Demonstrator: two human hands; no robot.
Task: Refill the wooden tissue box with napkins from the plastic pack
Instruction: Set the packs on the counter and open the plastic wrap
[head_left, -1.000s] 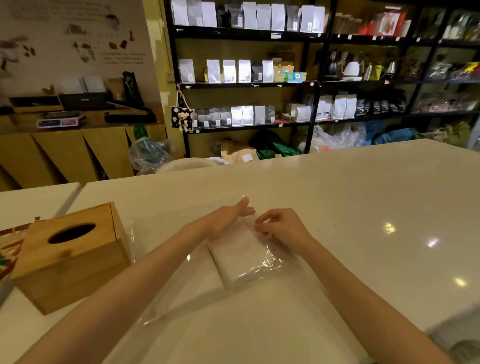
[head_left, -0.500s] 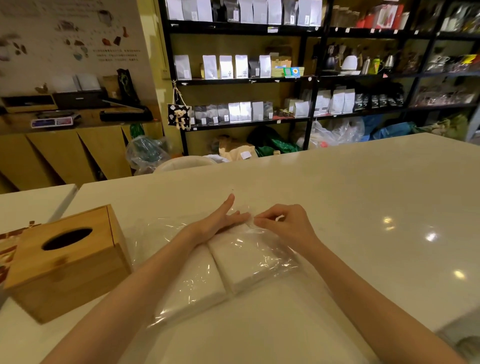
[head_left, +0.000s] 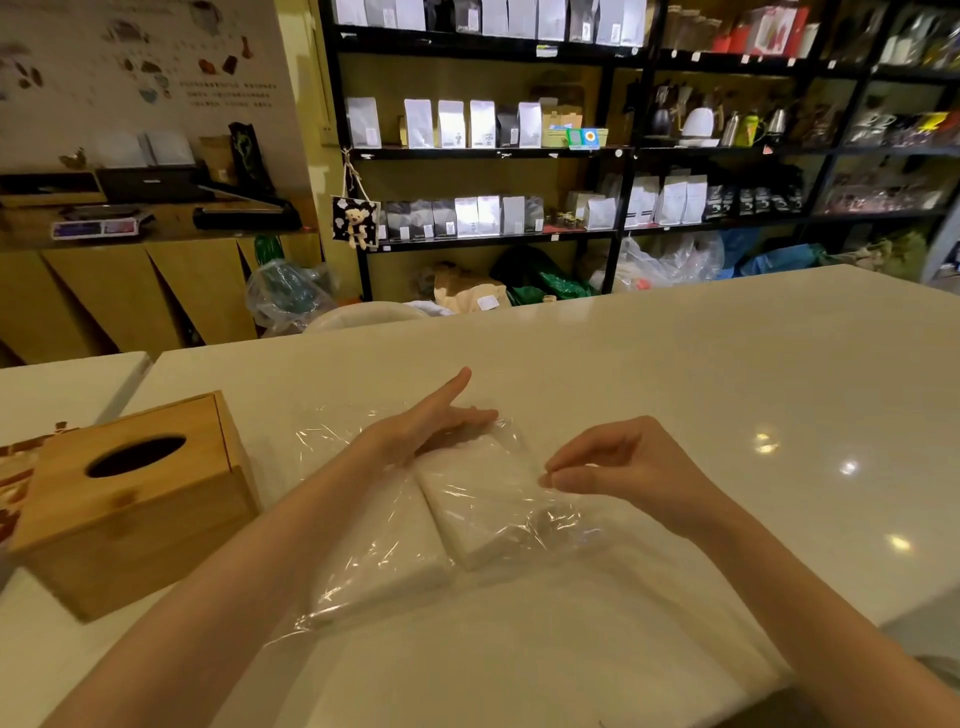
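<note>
Napkins (head_left: 483, 499) lie in the pack (head_left: 395, 540) beside the box (head_left: 130, 499). Left hand (head_left: 426, 423), flat and open, pins them; right hand (head_left: 618, 467) pinches film. Peel gently, keeping the stack squared.

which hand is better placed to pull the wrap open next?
Right. The right hand is already pinching the clear wrap at the plastic pack's right edge, lifted off the stack. The left hand lies flat, fingers extended, on the pack's far end, probably best holding it down.

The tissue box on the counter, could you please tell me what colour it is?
Light honey-brown wood tissue box, with a dark oval slot, seen in the head view.
</note>
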